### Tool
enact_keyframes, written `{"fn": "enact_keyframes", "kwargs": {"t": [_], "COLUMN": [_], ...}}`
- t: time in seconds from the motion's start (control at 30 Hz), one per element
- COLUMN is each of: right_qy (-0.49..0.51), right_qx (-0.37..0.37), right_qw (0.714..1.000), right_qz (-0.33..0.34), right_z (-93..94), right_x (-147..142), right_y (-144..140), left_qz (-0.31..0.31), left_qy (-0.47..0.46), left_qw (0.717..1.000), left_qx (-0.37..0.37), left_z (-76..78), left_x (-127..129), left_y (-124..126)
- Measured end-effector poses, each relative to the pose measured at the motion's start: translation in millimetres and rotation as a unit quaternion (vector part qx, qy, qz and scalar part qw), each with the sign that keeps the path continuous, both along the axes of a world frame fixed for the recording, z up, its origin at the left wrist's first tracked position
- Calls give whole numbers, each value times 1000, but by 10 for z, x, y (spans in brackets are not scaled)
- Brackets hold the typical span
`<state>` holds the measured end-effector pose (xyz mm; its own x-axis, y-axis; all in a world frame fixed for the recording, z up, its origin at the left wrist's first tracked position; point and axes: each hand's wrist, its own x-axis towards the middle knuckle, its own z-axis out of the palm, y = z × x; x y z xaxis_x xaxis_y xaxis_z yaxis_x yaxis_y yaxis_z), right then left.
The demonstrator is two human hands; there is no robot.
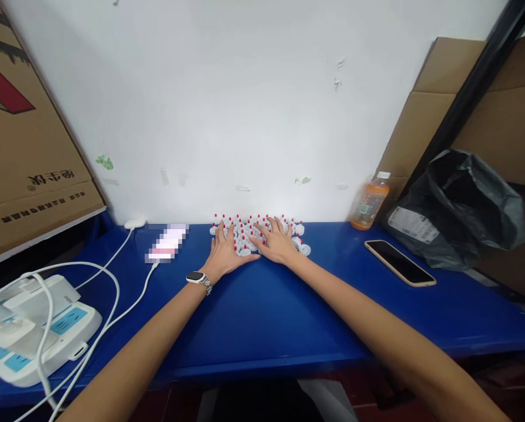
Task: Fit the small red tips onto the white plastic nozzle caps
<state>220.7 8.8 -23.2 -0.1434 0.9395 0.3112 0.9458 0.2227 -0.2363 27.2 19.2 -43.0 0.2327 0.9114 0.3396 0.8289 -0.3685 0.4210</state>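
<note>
Many small white caps with red tips stand bunched on the blue table against the wall; one at the right end looks tipped over. My left hand lies on the left side of the bunch, fingers spread over the caps and thumb stretched to the right. Over the middle and right part, my right hand rests with its fingers apart, touching the caps. Neither hand grips anything. Some caps are hidden under my fingers. A watch is on my left wrist.
Left on the blue table are a white power strip with cables and a blurred-out phone. To the right stand an orange drink bottle, a phone and a grey plastic bag. Cardboard flanks the wall.
</note>
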Motion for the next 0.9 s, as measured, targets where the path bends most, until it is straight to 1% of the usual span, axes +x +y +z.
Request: {"fn": "enact_keyframes", "kwargs": {"t": [0.1,0.17,0.23,0.3,0.37,0.47,0.6,0.67,0.73,0.83,0.9], "right_qy": [8,16,28,39,52,71,86,89,86,87,98], "right_qx": [21,23,4,-19,-34,-40,-26,-1,35,88,110], "right_qw": [999,998,996,995,995,995,996,996,996,992,989], "right_qz": [-24,-54,-85,-93,-77,-50,-27,-13,-3,6,13], "right_z": [23,18,-2,-26,-43,-54,-71,-80,-77,-45,-15], "right_x": [148,279,377,404,355,208,95,112,159,217,217], "right_y": [-175,-321,-418,-431,-366,-206,-91,-114,-179,-303,-372], "left_qz": [-5,-11,-20,-29,-32,-24,-20,-22,-30,-44,-54], "left_qy": [4,13,19,25,28,24,19,27,47,78,84], "left_qw": [1000,999,997,997,998,999,998,998,996,991,989], "left_qx": [31,52,65,64,52,42,48,52,71,103,107], "left_z": [21,44,68,85,87,72,66,79,97,137,178], "left_x": [-20,-10,36,116,207,302,297,253,194,100,52], "left_y": [-72,-150,-227,-279,-294,-260,-211,-220,-254,-333,-385]}}
